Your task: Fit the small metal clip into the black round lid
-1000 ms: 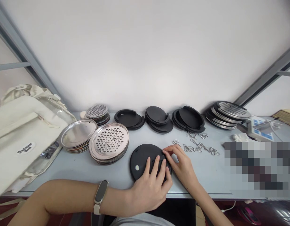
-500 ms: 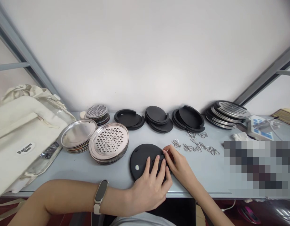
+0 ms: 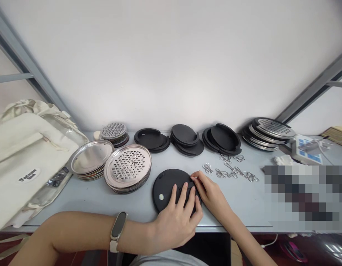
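Observation:
A round black plastic disc (image 3: pixel 168 181) with a small pale spot lies flat near the table's front edge. My left hand (image 3: pixel 178 218) rests on top of it, fingers spread and pressing on its surface. At the disc's upper right rim, my right hand (image 3: pixel 206 188) has thumb and fingertips pinched together. Whatever sits between those fingertips is too small to make out. Several bent wire clips (image 3: pixel 232 171) lie loose just beyond the right hand. To the left of the disc stands a stack of round metal grater plates (image 3: pixel 128 166).
Plain metal discs (image 3: pixel 91 157) and smaller grater plates (image 3: pixel 114 131) are piled at left. Black round holders (image 3: pixel 152 140) line the wall, with finished-looking grater assemblies (image 3: pixel 270 133) stacked at right. A cream bag (image 3: pixel 34 155) leans at far left; a power strip (image 3: pixel 306 149) lies right.
The right fingertips have shifted very slightly at the disc's rim. The left hand and the disc stay where they were.

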{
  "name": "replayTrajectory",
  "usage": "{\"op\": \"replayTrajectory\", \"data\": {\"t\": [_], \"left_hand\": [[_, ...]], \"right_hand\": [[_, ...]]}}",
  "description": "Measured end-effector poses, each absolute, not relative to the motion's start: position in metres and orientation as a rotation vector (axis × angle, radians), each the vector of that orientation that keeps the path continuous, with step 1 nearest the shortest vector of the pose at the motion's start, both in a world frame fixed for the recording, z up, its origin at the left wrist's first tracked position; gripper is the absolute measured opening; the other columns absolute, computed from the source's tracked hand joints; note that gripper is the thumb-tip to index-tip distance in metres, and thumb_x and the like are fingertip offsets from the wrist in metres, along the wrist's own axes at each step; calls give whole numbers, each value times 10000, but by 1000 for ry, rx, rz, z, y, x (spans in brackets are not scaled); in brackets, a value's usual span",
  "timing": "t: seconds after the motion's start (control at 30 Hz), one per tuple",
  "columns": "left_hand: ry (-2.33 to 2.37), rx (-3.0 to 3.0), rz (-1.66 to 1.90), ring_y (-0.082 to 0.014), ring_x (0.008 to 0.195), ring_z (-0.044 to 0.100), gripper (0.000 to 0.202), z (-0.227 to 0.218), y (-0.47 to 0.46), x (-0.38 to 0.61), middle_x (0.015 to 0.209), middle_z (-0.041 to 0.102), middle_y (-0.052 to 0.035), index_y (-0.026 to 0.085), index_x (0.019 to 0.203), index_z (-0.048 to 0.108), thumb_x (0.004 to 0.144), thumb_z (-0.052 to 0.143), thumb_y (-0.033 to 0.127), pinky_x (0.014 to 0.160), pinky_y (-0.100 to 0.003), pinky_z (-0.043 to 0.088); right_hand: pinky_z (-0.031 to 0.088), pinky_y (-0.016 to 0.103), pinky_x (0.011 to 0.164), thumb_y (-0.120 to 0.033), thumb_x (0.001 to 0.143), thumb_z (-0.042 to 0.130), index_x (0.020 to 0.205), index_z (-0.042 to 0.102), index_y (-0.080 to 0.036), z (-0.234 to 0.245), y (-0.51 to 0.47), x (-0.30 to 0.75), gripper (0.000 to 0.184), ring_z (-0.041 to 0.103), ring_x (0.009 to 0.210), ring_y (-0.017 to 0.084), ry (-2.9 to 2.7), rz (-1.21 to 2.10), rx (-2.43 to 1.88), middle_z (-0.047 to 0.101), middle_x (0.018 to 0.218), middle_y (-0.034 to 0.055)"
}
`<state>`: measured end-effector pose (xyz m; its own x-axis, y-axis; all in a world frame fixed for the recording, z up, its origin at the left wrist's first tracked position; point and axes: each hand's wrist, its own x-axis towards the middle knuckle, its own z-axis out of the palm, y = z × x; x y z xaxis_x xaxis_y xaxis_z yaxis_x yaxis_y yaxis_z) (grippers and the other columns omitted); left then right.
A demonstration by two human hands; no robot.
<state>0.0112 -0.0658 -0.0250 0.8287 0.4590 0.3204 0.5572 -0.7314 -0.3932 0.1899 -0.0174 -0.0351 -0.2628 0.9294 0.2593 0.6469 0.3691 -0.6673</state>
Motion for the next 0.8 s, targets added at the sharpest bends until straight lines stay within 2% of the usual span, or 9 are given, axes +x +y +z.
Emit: {"op": "replayTrajectory", "data": {"t": [0.37,0.47,0.6,0.8], "left_hand": [[-756,-2528,-278,-445,1284,404,524,-25,-66,12,1377,446,-268,7,1330,439,940,330,339,991,-587,323],[-763,-2524,-283,-442,1281,409,523,-25,-66,12,1362,458,-272,4,1326,441,938,341,340,998,-589,314],[-755,-2521,-289,-434,1279,417,527,-25,-66,12,1357,465,-270,4,1323,444,934,358,349,1012,-589,298],[-764,-2531,-284,-445,1291,398,536,-27,-67,11,1383,442,-268,11,1326,442,936,356,369,1003,-593,308]], "right_hand": [[465,292,644,-318,990,366,817,395,-250,-36,-17,189,189,589,675,179,-1994,594,-1379,595,771,4],[466,282,645,-331,992,374,878,422,-251,-36,-17,188,147,587,659,167,-1954,646,-1386,591,762,-10],[454,258,564,-399,963,454,951,444,-254,-35,-18,188,146,519,535,148,-1827,678,-1446,499,626,-61],[463,279,616,-386,936,517,845,507,-228,-34,-18,188,183,524,617,158,-1807,489,-1367,549,718,-6]]}}
